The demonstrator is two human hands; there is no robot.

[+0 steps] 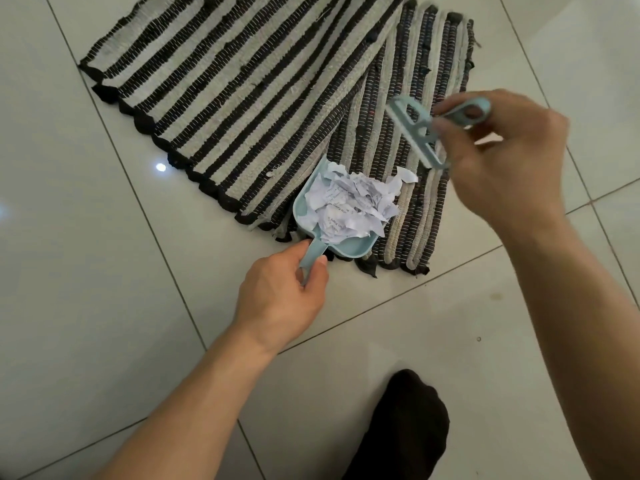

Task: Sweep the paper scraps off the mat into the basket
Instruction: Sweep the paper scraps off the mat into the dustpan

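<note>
A pale blue dustpan [304,209] rests on the near corner of a black-and-cream striped woven mat [249,84]. A heap of torn white paper scraps [353,202] fills the pan, and a few scraps spill over its far edge onto the mat. My left hand [280,296] grips the dustpan's handle. My right hand [498,157] holds a small pale blue hand brush [415,129] raised above the mat, to the right of the pan. No basket is in view.
A second striped mat [433,98] lies partly under the first, to the right. Both lie on glossy white floor tiles [104,271]. My foot in a dark sock [405,431] is at the bottom centre.
</note>
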